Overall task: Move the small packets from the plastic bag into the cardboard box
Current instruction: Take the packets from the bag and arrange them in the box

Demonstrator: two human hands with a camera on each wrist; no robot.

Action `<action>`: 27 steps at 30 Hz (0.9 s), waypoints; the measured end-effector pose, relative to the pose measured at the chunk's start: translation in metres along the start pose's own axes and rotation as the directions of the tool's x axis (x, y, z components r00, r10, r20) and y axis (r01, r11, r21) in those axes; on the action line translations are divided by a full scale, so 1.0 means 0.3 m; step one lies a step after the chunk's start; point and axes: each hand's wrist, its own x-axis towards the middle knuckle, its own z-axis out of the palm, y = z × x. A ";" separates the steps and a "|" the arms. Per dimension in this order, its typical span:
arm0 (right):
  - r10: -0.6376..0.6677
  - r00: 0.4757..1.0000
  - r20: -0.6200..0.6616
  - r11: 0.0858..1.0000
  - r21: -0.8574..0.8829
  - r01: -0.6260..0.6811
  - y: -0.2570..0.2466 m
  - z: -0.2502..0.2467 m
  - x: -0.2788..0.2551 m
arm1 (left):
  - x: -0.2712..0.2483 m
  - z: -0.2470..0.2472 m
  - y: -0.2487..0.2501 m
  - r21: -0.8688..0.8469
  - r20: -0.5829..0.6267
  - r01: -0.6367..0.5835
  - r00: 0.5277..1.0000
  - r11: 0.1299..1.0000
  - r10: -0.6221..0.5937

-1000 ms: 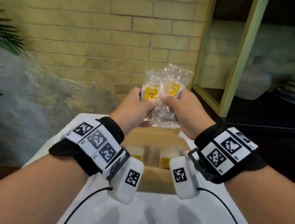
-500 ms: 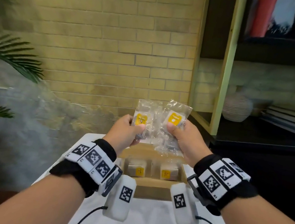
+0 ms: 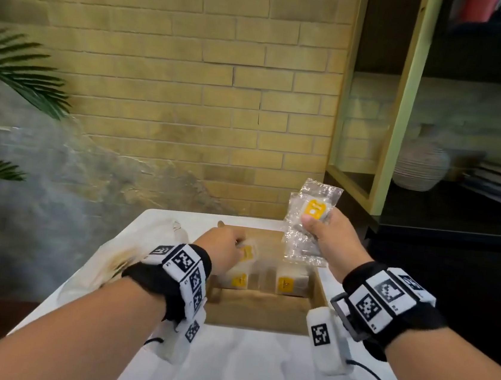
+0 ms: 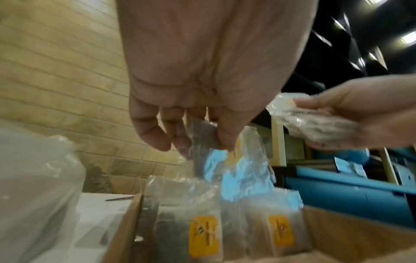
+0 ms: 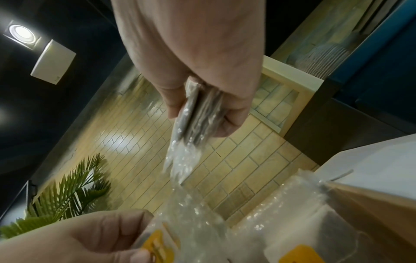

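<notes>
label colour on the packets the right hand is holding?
Yellow-orange label, white mark on it, on clear packets gripped by the right hand. Head view shows it best.

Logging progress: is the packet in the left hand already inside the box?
Partly: left hand holds the packet lowered into the cardboard box, not released.

Packet pinched in right-hand fingers: clear, glossy, crinkled plastic film with a matt yellow label. Packet under left-hand fingers was the same shiny clear film. Box below the fingers looked like matt brown cardboard, plain and unprinted. Bag left of the left fingers was thin, translucent, wrinkled plastic. Surface under it all was smooth and white, with a matt finish. Brick wall beyond the fingers was rough and matt.
</notes>
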 end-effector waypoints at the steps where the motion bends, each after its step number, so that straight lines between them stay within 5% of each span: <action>1: -0.007 1.000 0.014 1.000 -0.010 0.007 0.008 -0.003 0.002 | 0.010 0.016 0.002 0.072 0.021 -0.006 1.000 0.997 0.004; 6: -0.021 0.998 0.058 0.999 -0.047 0.024 0.046 -0.018 0.006 | 0.049 0.076 -0.006 0.292 0.097 -0.004 0.995 0.956 -0.026; 27: 0.009 0.991 0.130 0.996 -0.084 0.002 0.061 -0.020 0.017 | 0.106 0.051 -0.048 0.337 0.054 -0.023 0.999 0.941 0.005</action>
